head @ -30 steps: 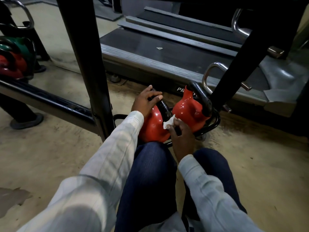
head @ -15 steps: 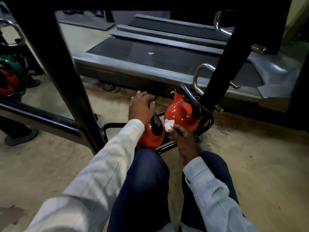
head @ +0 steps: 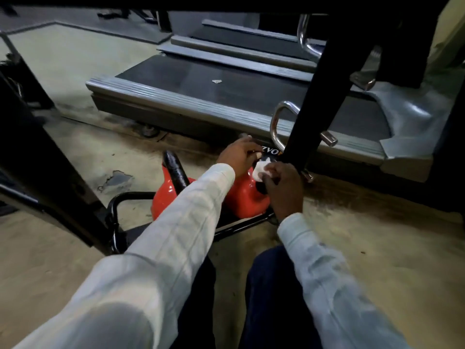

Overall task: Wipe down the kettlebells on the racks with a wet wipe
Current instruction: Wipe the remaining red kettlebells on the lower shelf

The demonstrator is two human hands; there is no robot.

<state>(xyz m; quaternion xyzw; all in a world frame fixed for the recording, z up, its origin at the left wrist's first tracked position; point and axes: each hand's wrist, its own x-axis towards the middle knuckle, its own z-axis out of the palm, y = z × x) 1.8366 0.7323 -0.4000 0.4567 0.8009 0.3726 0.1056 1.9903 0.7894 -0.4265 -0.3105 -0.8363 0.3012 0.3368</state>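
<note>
Gym floor (head: 75, 248) carries a low rack (head: 118, 205) before the treadmill (head: 201, 102), with one red kettlebell (head: 164, 197) at its left end and the right-end kettlebell (head: 245, 200) under work. Your left hand (head: 239, 157) curls over its handle top, steadying it; your right hand (head: 281, 182) pinches the wet wipe (head: 260, 168) against the handle. Wrap the wipe round the grip and work along it

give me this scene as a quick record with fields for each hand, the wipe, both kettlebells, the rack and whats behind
left hand: on top of the right kettlebell; its grip is hidden
right hand: holds the wet wipe at that kettlebell's top
wet wipe: white, bunched, between the two hands
left kettlebell: red, black handle, no hand on it
rack: low black frame on the floor, carrying both kettlebells
behind: treadmill; black post beside the right hand
</note>
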